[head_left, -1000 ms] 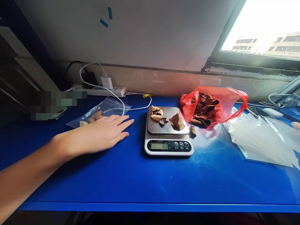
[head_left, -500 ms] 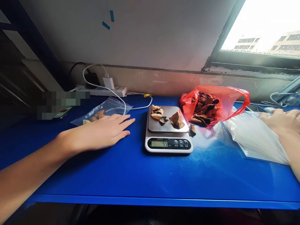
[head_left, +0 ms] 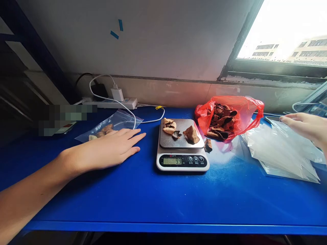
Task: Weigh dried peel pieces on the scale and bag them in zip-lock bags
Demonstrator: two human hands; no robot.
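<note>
My left hand lies flat and open on the blue table, partly over a clear zip bag holding several brown pieces. At the right edge, my right hand has its fingers together over a stack of clear plastic bags. Its fingertips seem to pinch a bag's upper edge, though the grip is partly hidden. Between my hands stands a white kitchen scale with its display lit. Several dried peel-like pieces rest on its metal plate.
A red plastic bag full of dark curled dried pieces lies open behind the scale. One loose piece sits against the scale's right side. A white cable runs from a power strip along the wall.
My right hand has drawn back and lifted a little, and the plastic bags under it have spread out. The left hand stays put. The view has tipped slightly.
</note>
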